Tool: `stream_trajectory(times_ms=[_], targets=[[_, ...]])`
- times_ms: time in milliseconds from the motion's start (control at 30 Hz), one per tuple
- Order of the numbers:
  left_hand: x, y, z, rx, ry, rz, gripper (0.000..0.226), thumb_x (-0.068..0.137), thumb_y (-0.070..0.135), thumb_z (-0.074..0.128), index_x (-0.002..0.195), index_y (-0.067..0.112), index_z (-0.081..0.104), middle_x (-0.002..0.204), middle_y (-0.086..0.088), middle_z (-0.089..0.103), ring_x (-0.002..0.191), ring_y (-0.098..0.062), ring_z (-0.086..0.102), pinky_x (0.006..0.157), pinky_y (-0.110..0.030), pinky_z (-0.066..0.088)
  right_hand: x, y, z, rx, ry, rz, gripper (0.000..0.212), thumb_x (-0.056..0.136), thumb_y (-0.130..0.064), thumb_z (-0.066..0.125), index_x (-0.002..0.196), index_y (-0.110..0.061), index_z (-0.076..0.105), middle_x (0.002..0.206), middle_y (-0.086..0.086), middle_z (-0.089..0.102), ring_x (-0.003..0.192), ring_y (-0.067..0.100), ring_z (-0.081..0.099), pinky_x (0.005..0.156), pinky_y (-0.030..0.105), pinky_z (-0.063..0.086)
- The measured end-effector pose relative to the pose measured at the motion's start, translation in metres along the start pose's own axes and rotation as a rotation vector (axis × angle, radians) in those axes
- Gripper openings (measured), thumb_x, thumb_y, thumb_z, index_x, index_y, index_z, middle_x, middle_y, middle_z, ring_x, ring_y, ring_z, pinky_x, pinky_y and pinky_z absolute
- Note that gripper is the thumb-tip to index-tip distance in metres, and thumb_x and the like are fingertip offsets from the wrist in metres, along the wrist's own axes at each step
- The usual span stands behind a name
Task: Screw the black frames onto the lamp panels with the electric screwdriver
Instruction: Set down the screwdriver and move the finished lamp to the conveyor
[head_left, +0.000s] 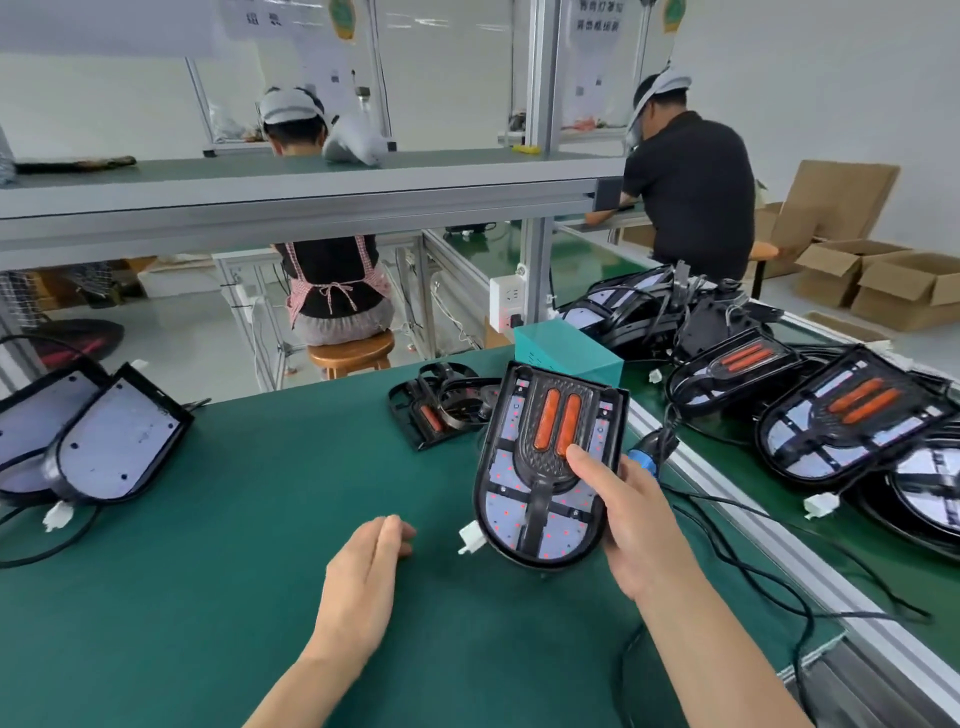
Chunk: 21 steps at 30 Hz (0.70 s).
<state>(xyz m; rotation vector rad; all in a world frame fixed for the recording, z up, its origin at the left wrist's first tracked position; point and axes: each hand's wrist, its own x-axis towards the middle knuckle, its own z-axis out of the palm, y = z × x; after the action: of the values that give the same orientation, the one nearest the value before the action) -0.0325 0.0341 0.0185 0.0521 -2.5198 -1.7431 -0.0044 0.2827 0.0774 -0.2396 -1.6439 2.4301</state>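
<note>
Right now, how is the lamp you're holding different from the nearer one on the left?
The held lamp panel wears a black frame with two orange strips; the nearer left lamp panel shows a plain pale plate. The held one is tilted up in the right hand; the left one rests on the green mat. Both are round-ended with a white plug.

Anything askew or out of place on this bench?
Nothing damaged or spilled. Only untidiness: lamp panels at right lie heaped, overlapping, over loose black cables. The right hand holds one framed lamp panel tilted off the green mat.
</note>
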Motion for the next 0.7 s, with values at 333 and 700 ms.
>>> stream_trajectory(times_ms=[333, 700], targets=[[0.004, -0.003, 0.002, 0.005, 0.021, 0.050, 0.037, 0.105, 0.026, 0.043, 0.086, 0.025, 0.074, 0.085, 0.001, 0.074, 0.090, -0.009, 0.067, 0.080, -0.024, 0.046, 0.033, -0.055, -0.083, -0.015, 0.308, -0.165, 0.017, 0.094, -0.019, 0.070, 0.110, -0.019, 0.075, 0.112, 0.002, 0.077, 0.103, 0.019, 0.074, 0.087, 0.037, 0.054], [0.005, -0.001, 0.003, -0.016, 0.055, 0.110, 0.036, 0.102, 0.013, 0.051, 0.078, 0.020, 0.075, 0.080, -0.003, 0.074, 0.075, 0.002, 0.064, 0.066, 0.003, 0.042, 0.081, -0.084, -0.179, -0.127, 0.638, -0.225, 0.078, 0.090, -0.041, 0.075, 0.156, -0.021, 0.037, 0.155, -0.004, 0.045, 0.139, 0.023, 0.045, 0.114, 0.049, 0.036]])
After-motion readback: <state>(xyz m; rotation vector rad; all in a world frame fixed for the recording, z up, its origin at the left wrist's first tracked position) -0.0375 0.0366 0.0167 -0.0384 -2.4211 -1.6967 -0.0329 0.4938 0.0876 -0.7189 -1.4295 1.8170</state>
